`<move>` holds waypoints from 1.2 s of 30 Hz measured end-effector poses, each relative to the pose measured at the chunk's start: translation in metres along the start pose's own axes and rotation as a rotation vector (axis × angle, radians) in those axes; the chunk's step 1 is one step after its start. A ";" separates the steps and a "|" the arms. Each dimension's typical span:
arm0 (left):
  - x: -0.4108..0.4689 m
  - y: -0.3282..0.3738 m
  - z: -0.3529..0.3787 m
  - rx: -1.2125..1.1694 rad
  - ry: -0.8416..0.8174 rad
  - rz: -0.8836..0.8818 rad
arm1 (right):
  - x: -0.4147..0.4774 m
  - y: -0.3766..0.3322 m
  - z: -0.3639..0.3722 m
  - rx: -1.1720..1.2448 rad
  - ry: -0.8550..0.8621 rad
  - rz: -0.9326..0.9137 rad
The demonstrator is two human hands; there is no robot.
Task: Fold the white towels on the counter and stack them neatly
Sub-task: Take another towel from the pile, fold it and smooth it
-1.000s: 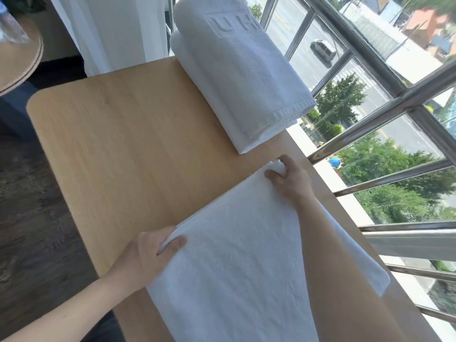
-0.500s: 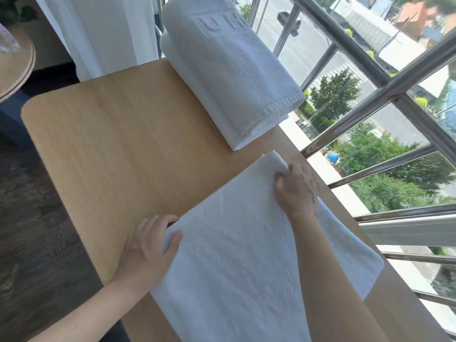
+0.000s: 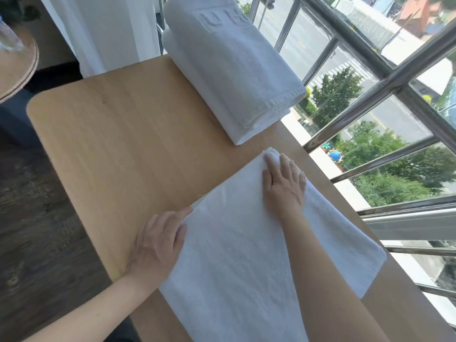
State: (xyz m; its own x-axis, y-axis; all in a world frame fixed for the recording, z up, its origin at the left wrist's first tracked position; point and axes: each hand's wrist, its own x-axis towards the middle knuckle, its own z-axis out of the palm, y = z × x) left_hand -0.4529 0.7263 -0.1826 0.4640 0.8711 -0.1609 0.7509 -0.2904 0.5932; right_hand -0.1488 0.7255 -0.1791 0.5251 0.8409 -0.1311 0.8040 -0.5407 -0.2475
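Head view: towel (image 3: 246, 262) lies flat on the table (image 3: 118, 134), near-right part, set at an angle, its near end running out of the bottom of the frame.

My left grip (image 3: 158, 243) is flat, fingers straight and slack, holding nothing. The fingertips sit on the towel's left edge and the palm rests on bare wood beside it.

My right grip (image 3: 283, 186) is also flat, fingers together, nothing pinched. It presses down on the towel just short of its far corner. That corner is slightly bunched ahead of my fingertips.

Folded stack (image 3: 232, 70) sits at the far right of the table along the window side: two thick white folds, one on the other, embossed letters on top. It lies close to the flat towel's far corner but apart from it.

Window rails (image 3: 385, 87) run along the right, with street and trees below. White curtain (image 3: 106, 30) hangs behind the table's far edge.
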 end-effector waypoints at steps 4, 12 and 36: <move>0.000 -0.003 0.001 0.035 0.017 0.033 | 0.016 -0.001 -0.002 -0.018 -0.132 0.102; 0.002 -0.009 0.006 0.094 0.106 0.169 | 0.007 -0.002 0.010 -0.077 -0.107 0.055; 0.108 0.052 0.030 0.617 -0.310 0.440 | -0.160 0.063 0.007 -0.025 -0.062 0.376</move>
State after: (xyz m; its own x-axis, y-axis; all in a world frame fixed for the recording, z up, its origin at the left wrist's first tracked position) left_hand -0.3499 0.7933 -0.1923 0.8177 0.5038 -0.2786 0.5513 -0.8247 0.1267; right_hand -0.1842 0.5567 -0.1804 0.7675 0.5831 -0.2663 0.5653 -0.8115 -0.1478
